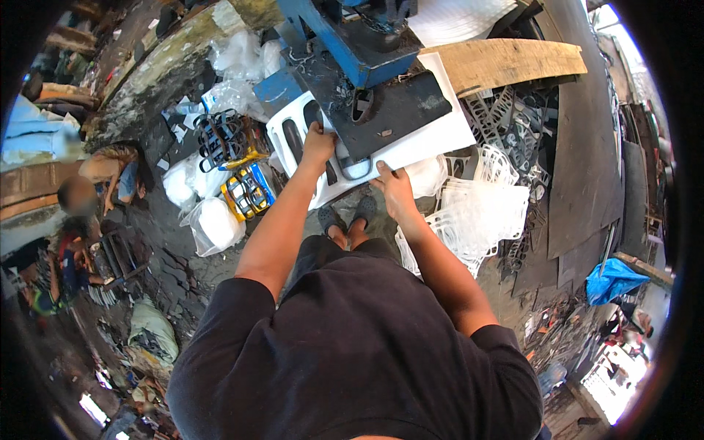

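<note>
A white sheet (433, 144) with sole-shaped cut-outs at its left end lies across the black bed of a blue press (381, 62). My left hand (317, 149) is closed over the cut-out part, fingers curled; what lies in its grip is hidden. Just to its right, a sole-shaped metal cutting die (358, 170) appears to rest at the sheet's near edge. My right hand (396, 189) pinches that near edge, thumb on top. A black plate (407, 110) covers part of the sheet.
White cut-out sheet scraps (480, 213) are piled at right, with grey scraps behind. A curved wooden board (506, 64) juts out at the back right. Left of the press stand black strap-like pieces (220, 139) and plastic bags (216, 224). Another person (114, 172) crouches at far left.
</note>
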Demonstrator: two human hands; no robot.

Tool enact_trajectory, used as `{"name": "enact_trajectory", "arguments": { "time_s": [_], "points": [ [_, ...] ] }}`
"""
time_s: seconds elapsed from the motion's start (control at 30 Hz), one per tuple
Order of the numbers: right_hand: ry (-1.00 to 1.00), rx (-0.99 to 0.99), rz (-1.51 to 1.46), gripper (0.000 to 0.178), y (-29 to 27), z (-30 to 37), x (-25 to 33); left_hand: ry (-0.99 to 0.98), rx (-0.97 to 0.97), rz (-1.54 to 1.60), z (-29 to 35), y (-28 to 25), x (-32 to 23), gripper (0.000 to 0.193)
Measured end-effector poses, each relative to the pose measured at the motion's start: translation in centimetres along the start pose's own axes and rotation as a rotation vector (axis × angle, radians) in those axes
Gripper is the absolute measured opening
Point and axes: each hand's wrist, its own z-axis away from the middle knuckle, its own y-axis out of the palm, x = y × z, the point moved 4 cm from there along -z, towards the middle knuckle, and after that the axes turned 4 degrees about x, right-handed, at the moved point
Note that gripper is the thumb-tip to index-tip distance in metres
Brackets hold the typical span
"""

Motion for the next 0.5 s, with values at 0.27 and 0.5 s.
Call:
{"name": "enact_trajectory", "arguments": {
  "time_s": [0.27, 0.5],
  "points": [
    [0.104, 0.161, 0.004, 0.041, 3.6, 2.8, -2.4, -0.009, -0.091, -0.065, -0.7, -4.7, 3.7, 0.084],
    [0.510, 0.120, 0.502, 0.043, 1.5, 0.8, -0.9, 0.059, 0.308, 0.831, 4.2, -7.0, 0.3, 0.061]
  ]
}}
